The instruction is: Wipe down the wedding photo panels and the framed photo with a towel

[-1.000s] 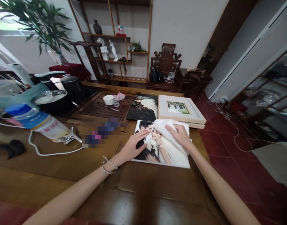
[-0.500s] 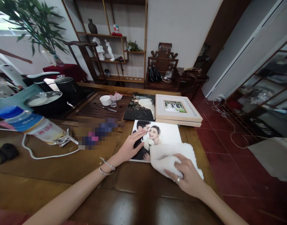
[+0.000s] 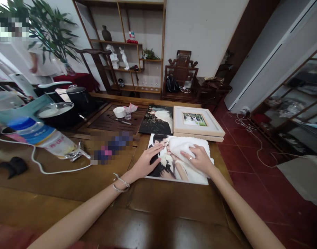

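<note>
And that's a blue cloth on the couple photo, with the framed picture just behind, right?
Not quite: the cloth is white, not blue, as the head view shows. It is indeed on the couple photo, with the framed picture just behind.

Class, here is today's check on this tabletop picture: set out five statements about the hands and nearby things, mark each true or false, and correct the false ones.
1. The right hand holds a white cloth over the couple's photo. True.
2. The left hand also holds the cloth. False: it rests on the photo.
3. A white cup stands on the slotted tray. True.
4. The large bottle is capped in red. False: its cap is blue.
5. The framed picture lies right of the dark print. True.
</note>
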`<move>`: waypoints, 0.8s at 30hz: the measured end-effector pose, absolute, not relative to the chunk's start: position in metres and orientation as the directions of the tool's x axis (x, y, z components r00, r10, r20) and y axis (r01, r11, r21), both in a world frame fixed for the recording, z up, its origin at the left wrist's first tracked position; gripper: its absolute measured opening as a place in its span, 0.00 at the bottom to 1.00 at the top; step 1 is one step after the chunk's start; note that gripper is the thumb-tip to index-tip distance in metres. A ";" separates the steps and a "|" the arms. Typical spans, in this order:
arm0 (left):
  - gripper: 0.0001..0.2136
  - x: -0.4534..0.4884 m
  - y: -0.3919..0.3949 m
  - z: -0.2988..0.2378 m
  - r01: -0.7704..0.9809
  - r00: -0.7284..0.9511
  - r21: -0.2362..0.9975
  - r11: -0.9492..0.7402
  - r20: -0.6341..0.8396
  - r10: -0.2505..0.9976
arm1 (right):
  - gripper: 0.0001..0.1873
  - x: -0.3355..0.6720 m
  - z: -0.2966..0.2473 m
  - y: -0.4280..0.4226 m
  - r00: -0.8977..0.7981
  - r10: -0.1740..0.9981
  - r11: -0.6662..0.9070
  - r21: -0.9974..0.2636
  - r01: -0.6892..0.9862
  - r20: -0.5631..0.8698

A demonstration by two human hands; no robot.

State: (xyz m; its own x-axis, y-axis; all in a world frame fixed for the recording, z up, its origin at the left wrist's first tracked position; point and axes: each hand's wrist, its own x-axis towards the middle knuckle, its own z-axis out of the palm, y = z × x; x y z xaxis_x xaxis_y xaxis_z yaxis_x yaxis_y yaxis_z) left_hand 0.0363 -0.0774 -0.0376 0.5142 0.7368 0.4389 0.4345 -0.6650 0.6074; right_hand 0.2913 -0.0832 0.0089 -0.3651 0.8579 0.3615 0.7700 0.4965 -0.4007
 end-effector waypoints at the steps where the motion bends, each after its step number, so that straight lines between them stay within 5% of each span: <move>1: 0.21 0.036 -0.077 -0.038 0.431 0.511 0.609 -0.666 0.443 0.736 | 0.23 0.289 0.009 -0.089 -0.370 0.849 0.506 -0.380 0.774 0.376; 12: 0.21 0.036 -0.077 -0.042 0.458 0.504 0.595 -0.660 0.438 0.744 | 0.15 0.280 0.010 -0.164 -0.530 0.800 0.598 -0.448 0.665 0.282; 24: 0.20 0.036 -0.078 -0.039 0.421 0.503 0.609 -0.672 0.460 0.732 | 0.24 0.286 0.009 -0.075 -0.338 0.870 0.477 -0.446 0.757 0.358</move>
State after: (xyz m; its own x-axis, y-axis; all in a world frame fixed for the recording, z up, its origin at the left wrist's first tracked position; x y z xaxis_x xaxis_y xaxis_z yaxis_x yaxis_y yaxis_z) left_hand 0.0364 -0.0775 -0.0389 0.5031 0.7317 0.4599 0.4210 -0.6723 0.6089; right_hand 0.2857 -0.0750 0.0090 -0.3382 0.8705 0.3577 0.7568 0.4775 -0.4464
